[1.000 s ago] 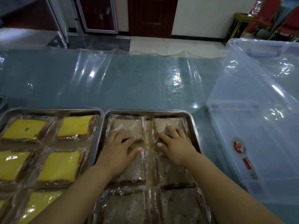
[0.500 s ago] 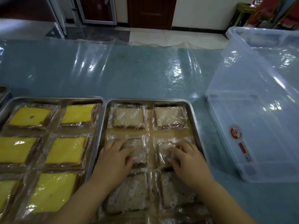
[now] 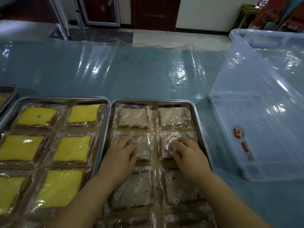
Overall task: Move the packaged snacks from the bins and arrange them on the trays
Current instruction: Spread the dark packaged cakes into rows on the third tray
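A steel tray (image 3: 196,112) in front of me holds several clear-wrapped brown bread slices in two columns. My left hand (image 3: 119,155) lies flat on the second-row left packet (image 3: 143,145), fingers spread. My right hand (image 3: 189,153) presses on the second-row right packet (image 3: 166,145), fingers slightly bent over its crinkled wrap. The back-row packets (image 3: 134,117) lie uncovered. A second steel tray (image 3: 62,99) to the left holds several yellow cake packets (image 3: 37,115).
A large clear plastic bin (image 3: 263,102) stands at the right, close to the tray's edge, and looks empty. A third tray's corner (image 3: 9,89) shows at the far left. Glossy plastic sheeting (image 3: 131,71) covers the blue table behind the trays.
Both hands slid from the back-row packets toward me onto the second-row packets, leaving the back row uncovered. The camera view shifted slightly.
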### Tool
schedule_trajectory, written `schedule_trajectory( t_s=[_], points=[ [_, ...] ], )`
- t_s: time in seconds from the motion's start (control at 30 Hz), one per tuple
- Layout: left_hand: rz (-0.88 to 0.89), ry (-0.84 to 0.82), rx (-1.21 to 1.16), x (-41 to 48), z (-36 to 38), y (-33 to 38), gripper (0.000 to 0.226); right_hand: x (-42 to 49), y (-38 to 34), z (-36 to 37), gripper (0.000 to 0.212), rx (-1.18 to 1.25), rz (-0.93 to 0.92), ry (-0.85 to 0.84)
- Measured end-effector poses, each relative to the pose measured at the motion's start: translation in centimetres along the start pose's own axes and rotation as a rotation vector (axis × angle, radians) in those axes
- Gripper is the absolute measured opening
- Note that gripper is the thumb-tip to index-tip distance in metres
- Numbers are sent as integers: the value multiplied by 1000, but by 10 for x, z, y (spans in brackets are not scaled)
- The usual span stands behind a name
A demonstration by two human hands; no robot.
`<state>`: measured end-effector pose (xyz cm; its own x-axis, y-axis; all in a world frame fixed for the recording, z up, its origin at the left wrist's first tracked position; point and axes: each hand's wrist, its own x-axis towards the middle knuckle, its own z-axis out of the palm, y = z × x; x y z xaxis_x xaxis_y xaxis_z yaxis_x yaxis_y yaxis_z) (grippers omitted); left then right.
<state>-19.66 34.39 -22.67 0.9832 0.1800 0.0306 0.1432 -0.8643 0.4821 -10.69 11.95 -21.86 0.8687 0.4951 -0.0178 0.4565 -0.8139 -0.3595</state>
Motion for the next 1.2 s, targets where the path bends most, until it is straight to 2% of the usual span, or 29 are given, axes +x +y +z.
schedule_trajectory(
  t_s=[0.17, 0.33, 0.47, 0.63, 0.9, 1.07, 1.2],
  points=[
    [27, 75, -67, -24, -4, 10, 37, -32, -1, -11, 35, 38, -39, 26],
    [53, 76, -94, -61, -4, 18, 34, -75, -1, -13, 35, 40, -88, 28],
    [56, 51, -49, -88, -3, 23, 32, -98, -2, -6, 37, 11, -98, -24],
    [12, -90, 103, -101, 3, 24, 46, -105, -3, 4, 43, -54, -45, -95],
    [-5, -86, 51, -95, 1, 26, 47, -94, -10, 1, 40, -28, -6, -82],
    [7, -15, -5, -117, -5, 33, 41, -119, -8, -5, 38, 0, -74, -44],
    [58, -40, -12, -149, -3, 40, 42, -153, -3, -9, 38, 30, -144, 1]
  ],
)
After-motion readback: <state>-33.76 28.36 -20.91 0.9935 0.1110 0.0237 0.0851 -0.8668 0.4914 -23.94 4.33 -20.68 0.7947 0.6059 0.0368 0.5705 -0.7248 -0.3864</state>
